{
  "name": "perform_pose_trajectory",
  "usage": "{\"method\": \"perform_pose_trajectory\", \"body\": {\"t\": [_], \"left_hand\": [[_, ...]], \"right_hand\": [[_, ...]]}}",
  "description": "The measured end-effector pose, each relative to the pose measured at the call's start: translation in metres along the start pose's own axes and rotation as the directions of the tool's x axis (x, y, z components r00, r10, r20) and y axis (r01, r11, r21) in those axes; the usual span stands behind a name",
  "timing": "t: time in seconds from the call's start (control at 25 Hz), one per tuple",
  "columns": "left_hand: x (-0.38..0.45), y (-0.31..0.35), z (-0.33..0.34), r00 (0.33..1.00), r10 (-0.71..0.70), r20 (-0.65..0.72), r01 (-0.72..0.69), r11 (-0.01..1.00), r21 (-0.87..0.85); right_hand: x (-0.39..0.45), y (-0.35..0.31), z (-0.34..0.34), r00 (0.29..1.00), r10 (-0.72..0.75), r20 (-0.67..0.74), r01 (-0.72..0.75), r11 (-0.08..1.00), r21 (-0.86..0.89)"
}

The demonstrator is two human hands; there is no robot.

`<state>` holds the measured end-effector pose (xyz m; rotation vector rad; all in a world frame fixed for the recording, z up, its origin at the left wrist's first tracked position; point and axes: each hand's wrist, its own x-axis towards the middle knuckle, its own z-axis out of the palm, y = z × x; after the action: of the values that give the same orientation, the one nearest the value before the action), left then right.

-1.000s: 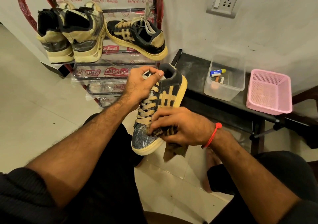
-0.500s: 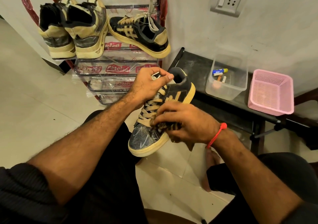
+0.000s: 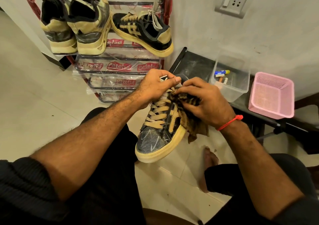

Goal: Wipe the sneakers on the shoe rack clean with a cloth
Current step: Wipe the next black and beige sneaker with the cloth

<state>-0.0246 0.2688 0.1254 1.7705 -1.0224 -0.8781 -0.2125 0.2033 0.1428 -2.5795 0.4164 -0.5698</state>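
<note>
A dark sneaker (image 3: 156, 138) with tan laces and a cream sole hangs in front of me, toe pointing down toward my knees. My left hand (image 3: 156, 84) grips its tongue and collar at the top. My right hand (image 3: 205, 102) holds a brown striped cloth (image 3: 189, 121) pressed against the shoe's right side near the upper laces; the cloth's tail hangs below the sole. The matching sneaker (image 3: 143, 31) lies on the top shelf of the shoe rack (image 3: 119, 69), beside a pair of tan and black sneakers (image 3: 76, 26).
A black low table (image 3: 195, 64) to the right carries a clear plastic box (image 3: 231, 79) with small items and a pink basket (image 3: 271, 95). A wall socket (image 3: 232, 0) sits above it. Tiled floor lies on the left; my knees frame the bottom.
My right hand has slid the cloth up the shoe's side, from near the toe toward the upper laces. The shoe has tilted more upright, toe down.
</note>
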Motion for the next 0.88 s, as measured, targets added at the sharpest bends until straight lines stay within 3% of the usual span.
{"method": "perform_pose_trajectory", "body": {"t": [0.08,0.16,0.2,0.24,0.32,0.4,0.48,0.56,0.64,0.76,0.84,0.88], "left_hand": [[0.000,-0.002,-0.001,0.999,0.002,-0.040,-0.001,1.000,0.025],[0.000,-0.004,-0.001,0.999,0.010,-0.043,-0.008,0.998,0.065],[0.000,-0.004,-0.001,0.999,0.011,-0.031,-0.009,0.998,0.065],[0.000,-0.002,-0.001,1.000,0.012,-0.021,-0.011,0.999,0.048],[0.000,-0.001,0.000,0.999,0.022,-0.029,-0.022,1.000,0.020],[0.002,-0.002,0.001,0.995,0.047,-0.090,-0.044,0.998,0.034],[0.003,-0.008,-0.002,0.988,0.045,-0.148,-0.045,0.999,0.004],[0.004,-0.012,-0.008,0.982,0.025,-0.188,-0.039,0.997,-0.070],[0.004,-0.014,-0.012,0.986,0.054,-0.160,-0.074,0.990,-0.120],[0.001,-0.009,-0.013,0.987,0.137,-0.089,-0.150,0.976,-0.158],[0.000,-0.008,-0.012,0.985,0.148,-0.090,-0.163,0.967,-0.196],[0.000,-0.009,-0.012,0.984,0.149,-0.096,-0.167,0.963,-0.211]], "right_hand": [[-0.006,-0.021,0.009,0.964,-0.170,0.205,0.159,0.985,0.068],[-0.012,-0.039,0.020,0.840,-0.329,0.432,0.296,0.944,0.144],[-0.011,-0.034,0.018,0.844,-0.326,0.427,0.294,0.945,0.139],[-0.007,-0.022,0.013,0.902,-0.268,0.338,0.247,0.963,0.103],[-0.002,0.008,-0.001,0.997,-0.043,0.058,0.043,0.999,-0.002],[-0.004,0.024,-0.005,0.987,0.115,-0.110,-0.121,0.991,-0.049],[-0.008,0.012,0.003,1.000,0.025,0.001,-0.025,0.999,0.033],[-0.013,-0.010,0.011,0.948,-0.172,0.268,0.141,0.981,0.131],[-0.013,-0.008,0.009,0.917,-0.217,0.334,0.169,0.971,0.168],[-0.010,0.026,0.002,1.000,0.028,-0.011,-0.027,0.997,0.077],[-0.012,0.045,-0.002,0.960,0.187,-0.209,-0.193,0.981,-0.008],[-0.013,0.047,-0.002,0.950,0.200,-0.239,-0.206,0.979,0.002]]}}
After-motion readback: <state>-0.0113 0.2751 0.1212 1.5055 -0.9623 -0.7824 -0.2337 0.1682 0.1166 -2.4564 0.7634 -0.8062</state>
